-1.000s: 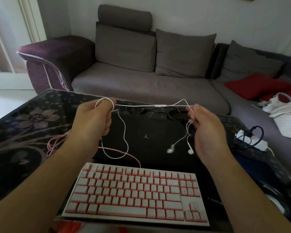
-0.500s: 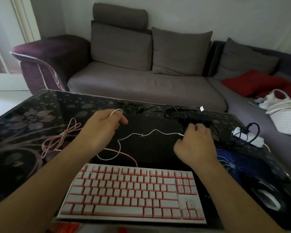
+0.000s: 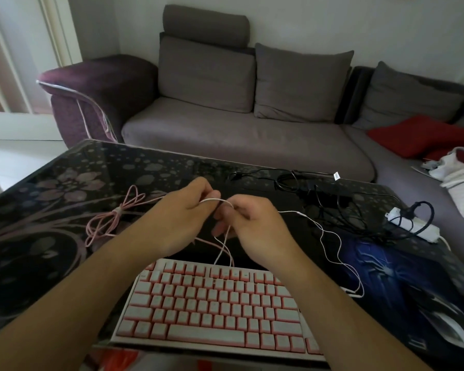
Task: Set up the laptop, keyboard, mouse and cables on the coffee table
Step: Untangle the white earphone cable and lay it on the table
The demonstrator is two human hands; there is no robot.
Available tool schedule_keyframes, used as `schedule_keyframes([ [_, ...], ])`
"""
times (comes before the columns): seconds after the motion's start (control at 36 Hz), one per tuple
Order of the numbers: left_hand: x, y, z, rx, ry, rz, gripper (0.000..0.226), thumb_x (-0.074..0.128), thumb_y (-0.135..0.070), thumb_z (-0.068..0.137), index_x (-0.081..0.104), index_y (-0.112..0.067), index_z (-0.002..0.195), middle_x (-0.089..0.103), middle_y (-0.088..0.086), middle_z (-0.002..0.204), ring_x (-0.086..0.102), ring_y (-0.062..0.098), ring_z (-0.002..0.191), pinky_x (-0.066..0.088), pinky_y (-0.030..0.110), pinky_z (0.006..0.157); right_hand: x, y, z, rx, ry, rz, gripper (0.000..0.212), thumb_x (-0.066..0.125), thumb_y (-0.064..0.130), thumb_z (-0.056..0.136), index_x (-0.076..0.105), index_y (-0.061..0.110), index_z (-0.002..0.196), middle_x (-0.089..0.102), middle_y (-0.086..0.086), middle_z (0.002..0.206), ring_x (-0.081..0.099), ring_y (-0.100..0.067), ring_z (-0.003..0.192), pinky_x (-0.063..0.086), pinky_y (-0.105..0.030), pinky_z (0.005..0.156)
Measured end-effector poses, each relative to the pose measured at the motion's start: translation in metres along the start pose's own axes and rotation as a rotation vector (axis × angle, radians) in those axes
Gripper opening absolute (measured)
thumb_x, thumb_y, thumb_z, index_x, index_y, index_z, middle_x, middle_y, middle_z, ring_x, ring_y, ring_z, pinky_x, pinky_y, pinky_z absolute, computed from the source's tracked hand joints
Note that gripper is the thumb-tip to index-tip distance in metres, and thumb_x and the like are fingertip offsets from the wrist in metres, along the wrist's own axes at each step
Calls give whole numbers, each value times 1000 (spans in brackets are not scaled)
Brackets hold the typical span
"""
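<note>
My left hand (image 3: 182,210) and my right hand (image 3: 252,218) meet above the closed black laptop (image 3: 300,236), both pinching the thin white earphone cable (image 3: 330,242). A short loop of it bridges my fingers, two strands hang down toward the keyboard, and the rest trails right onto the mouse pad. The pink-and-white keyboard (image 3: 214,303) lies at the table's near edge. Its pink cable (image 3: 105,223) lies bundled to the left. A mouse (image 3: 450,333) sits dimly on the blue mouse pad (image 3: 402,277).
The dark floral glass coffee table (image 3: 65,188) carries a tangle of black cables (image 3: 319,191) at the back and a white power strip (image 3: 410,223) at the right edge. A grey sofa (image 3: 225,135) with a red cushion (image 3: 423,135) stands behind.
My hands were apart with the earphone cable stretched between them, then dropped lower. Now they have come together at the middle, folding the cable into a loop; the earbuds' end trails right.
</note>
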State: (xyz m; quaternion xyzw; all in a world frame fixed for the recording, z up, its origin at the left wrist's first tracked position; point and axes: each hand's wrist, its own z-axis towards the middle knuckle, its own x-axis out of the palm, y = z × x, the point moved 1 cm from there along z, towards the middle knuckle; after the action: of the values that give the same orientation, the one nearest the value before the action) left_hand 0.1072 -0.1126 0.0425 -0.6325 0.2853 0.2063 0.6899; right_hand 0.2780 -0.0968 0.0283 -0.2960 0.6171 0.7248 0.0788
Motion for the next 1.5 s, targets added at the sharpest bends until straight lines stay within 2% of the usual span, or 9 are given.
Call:
schedule_keyframes([
  [0.14,-11,9,2,-12,-180,86,3,62,-40,99,60,-38,97,63,-4,81,60,9,71,43,22,63,-13,-8,-1,117,-103,151,25,53,25,109,74,24,96,55,6,60,51,-5,49,46,-26,51],
  [0.28,-26,15,2,-120,-353,176,3,69,-35,97,69,-36,100,59,-13,80,57,4,68,38,18,58,-24,-13,-3,216,-232,411,26,54,13,106,70,11,85,42,3,53,33,-9,42,27,-24,42],
  [0.36,-27,23,6,-215,-291,140,9,67,-34,98,73,-35,105,68,-13,91,63,4,76,44,20,64,-24,-11,-10,171,-152,507,29,53,18,108,67,10,84,39,4,53,29,-10,44,24,-25,43],
  [0.5,-16,11,5,-483,-57,-572,22,55,-23,106,70,-10,117,81,14,89,80,29,78,63,38,68,-6,-8,-14,108,-94,177,36,49,33,109,70,22,81,52,11,57,46,-2,49,35,-25,56],
  [0.67,1,11,1,-441,279,-659,62,45,-57,103,74,-4,116,80,18,104,78,31,98,58,43,89,16,-3,-19,25,-21,-10,30,48,29,110,70,27,90,69,8,88,65,-2,78,51,-23,68],
  [0.78,7,15,3,-281,89,-600,25,56,-26,105,73,-17,122,81,2,106,78,16,98,60,42,94,26,-3,-20,39,67,-77,29,45,31,112,68,29,94,67,4,83,62,-5,62,48,-18,55],
  [0.97,1,15,10,-317,-177,-680,54,52,-5,105,35,-15,156,79,5,107,80,20,84,61,30,70,42,-6,-24,4,172,-99,28,46,27,112,68,26,96,63,3,77,50,0,50,40,-15,47],
  [1.36,-40,54,6,-344,-230,-603,16,62,-18,102,76,-16,106,78,7,94,61,12,70,49,26,64,73,0,-15,4,323,-139,24,49,30,111,72,27,103,64,5,74,55,-3,52,46,-26,55],
  [1.5,-44,59,4,-266,-198,-542,18,63,-11,100,78,-19,107,79,5,93,69,17,82,57,35,81,76,5,-8,51,287,-59,19,54,43,107,71,36,113,74,8,103,69,-1,88,58,-30,78],
])
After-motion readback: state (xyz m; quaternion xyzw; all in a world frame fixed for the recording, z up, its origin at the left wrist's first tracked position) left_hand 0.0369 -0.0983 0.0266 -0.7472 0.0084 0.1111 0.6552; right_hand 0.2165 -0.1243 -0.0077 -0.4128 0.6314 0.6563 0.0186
